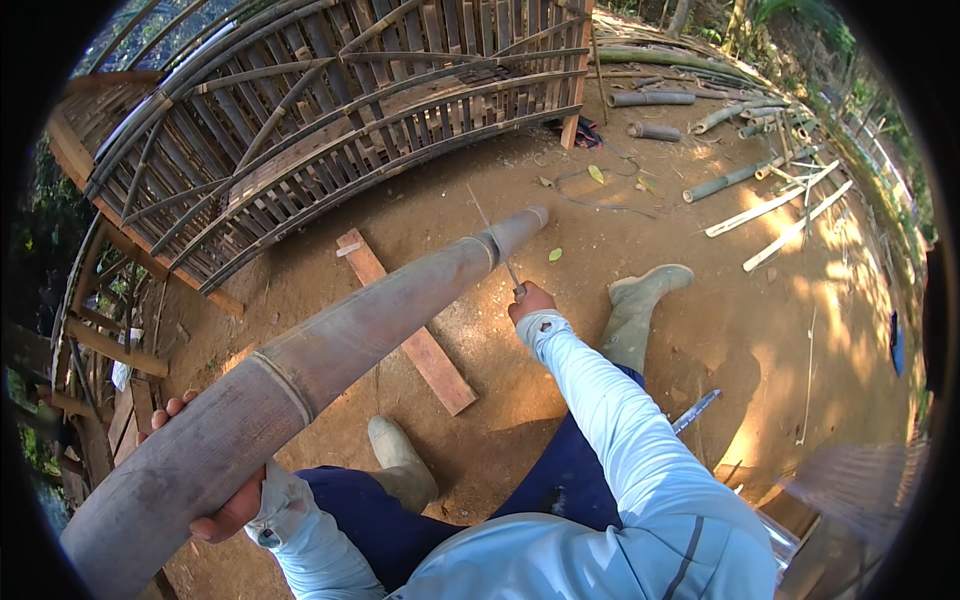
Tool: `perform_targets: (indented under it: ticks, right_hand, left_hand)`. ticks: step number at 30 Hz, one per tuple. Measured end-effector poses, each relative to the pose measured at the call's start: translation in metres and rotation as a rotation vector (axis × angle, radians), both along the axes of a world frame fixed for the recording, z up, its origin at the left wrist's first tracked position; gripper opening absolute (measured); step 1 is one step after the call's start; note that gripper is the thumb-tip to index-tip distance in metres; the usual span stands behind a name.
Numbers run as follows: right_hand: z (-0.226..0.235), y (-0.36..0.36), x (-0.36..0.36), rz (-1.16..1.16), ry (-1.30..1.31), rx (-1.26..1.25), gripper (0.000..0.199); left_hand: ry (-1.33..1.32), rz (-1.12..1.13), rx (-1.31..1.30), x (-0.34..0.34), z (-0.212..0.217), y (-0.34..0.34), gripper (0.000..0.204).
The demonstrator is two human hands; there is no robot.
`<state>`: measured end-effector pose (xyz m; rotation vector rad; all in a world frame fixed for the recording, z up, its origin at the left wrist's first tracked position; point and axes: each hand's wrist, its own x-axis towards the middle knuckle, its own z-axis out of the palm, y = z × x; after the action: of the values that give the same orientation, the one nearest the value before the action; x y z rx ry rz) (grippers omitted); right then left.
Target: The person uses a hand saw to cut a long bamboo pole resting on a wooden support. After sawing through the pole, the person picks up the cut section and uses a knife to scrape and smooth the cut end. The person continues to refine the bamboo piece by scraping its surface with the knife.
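Bamboo pole (pixel 340 345) slants across the head view, from the lower left corner up to its far end above the middle, over brown earth ground (pixel 500 360). The left hand (pixel 240 500) is at the near part of the pole, its grip grasping it from beneath, with fingertips (pixel 175 406) showing along the far side and the thumb on the near side. The right hand (pixel 534 300) has its grip clenched on the near end of a thin-bladed tool (pixel 514 276), whose blade crosses the pole just beside a ring near the far end; how deep it sits there I cannot tell. A reddish wooden board (pixel 435 370) lies on the ground, passing below the pole; whether the two touch is unclear. The left boot (pixel 402 465) stands near the board, the right boot (pixel 640 305) beyond the right hand. A slatted bamboo structure (pixel 470 30) rises at the upper left, while cut bamboo pieces (pixel 650 99) and pale split strips (pixel 770 212) lie at the upper right, well apart from the pole
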<state>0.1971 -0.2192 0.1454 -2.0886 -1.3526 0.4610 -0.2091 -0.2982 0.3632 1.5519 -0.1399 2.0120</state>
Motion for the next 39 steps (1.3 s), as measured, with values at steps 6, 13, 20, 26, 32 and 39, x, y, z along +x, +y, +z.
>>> perform_targets:
  ticks: [6, 13, 20, 26, 32, 39]
  right_hand:
    - [0.02, -0.013, -0.005, 0.149, -0.021, 0.046, 0.018]
    - [0.041, -0.016, -0.012, 0.225, -0.038, 0.057, 0.019]
    - [0.022, -0.001, 0.002, 0.112, -0.054, 0.033, 0.019]
    - [0.001, 0.007, 0.023, 0.055, -0.062, -0.048, 0.018]
    - [-0.023, 0.013, 0.058, 0.018, -0.06, -0.103, 0.021]
    - [-0.004, 0.006, 0.049, 0.14, -0.125, -0.129, 0.022]
  left_hand:
    - [-0.004, 0.145, -0.035, 0.0, -0.001, -0.003, 0.097]
    - [-0.025, 0.157, 0.0, 0.003, 0.0, -0.003, 0.097]
    - [0.036, 0.008, 0.051, 0.01, 0.007, -0.007, 0.094]
    - [0.029, 0.073, -0.021, 0.008, 0.005, -0.011, 0.105]
    - [0.15, -0.003, 0.02, 0.006, 0.008, -0.009, 0.109]
    - [0.107, -0.01, -0.004, 0.009, 0.007, -0.01, 0.114]
